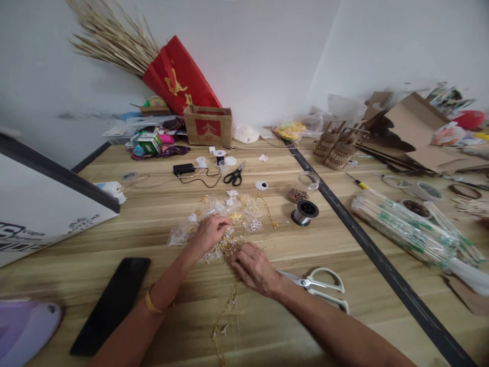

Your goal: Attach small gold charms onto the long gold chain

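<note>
My left hand (211,233) hovers at the pile of small gold and clear beads and charms (224,248), its thumb and fingers pressed together. What they pinch, if anything, is too small to name. Curled just right of that pile, my right hand (256,269) grips a beaded gold chain (225,329), which hangs toward me over the tabletop. Clear plastic bags (183,232) of beads and findings lie around the pile. A short gold chain (268,210) rests beyond it. White-handled scissors (324,285) lie partly behind my right wrist.
A wire spool (304,213) and a tub of beads (298,194) stand right of the pile. Black scissors (234,175) lie farther back. A black phone (110,306) is at the left, wrapped sticks (405,227) at the right. A white box (46,204) stands far left.
</note>
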Action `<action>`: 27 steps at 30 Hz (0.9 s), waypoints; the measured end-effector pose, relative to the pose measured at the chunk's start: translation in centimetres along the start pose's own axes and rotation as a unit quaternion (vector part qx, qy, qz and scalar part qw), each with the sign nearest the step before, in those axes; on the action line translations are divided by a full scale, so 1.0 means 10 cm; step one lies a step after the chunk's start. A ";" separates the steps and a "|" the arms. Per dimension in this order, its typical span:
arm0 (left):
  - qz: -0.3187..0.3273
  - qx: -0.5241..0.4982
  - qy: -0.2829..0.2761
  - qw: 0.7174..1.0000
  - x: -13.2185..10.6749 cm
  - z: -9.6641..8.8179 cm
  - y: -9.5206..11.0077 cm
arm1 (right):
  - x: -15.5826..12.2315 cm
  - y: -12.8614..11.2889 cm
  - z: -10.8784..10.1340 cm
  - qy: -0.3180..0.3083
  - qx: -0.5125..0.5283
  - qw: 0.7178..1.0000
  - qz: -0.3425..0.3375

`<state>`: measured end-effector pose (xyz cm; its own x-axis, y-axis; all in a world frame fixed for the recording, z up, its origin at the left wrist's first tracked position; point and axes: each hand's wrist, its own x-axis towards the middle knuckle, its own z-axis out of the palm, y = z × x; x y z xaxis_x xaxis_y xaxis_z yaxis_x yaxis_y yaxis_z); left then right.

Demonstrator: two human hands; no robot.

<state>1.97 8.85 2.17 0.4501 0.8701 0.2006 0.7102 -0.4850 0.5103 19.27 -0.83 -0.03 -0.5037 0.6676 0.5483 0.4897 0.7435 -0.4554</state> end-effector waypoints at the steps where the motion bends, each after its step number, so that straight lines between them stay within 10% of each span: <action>1: 0.004 0.005 -0.004 1.000 0.00 0.01 -0.01 | 0.00 0.00 0.00 -0.001 0.000 1.000 -0.002; 27: 0.197 0.098 -0.061 0.973 0.22 0.30 0.17 | -0.02 0.02 0.04 0.002 -0.007 1.000 -0.028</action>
<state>5.81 9.67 1.03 0.7617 0.6015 0.2410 0.5533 -0.7973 0.2413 19.15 -0.79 -0.53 -0.5274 0.6245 0.5760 0.4703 0.7792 -0.4143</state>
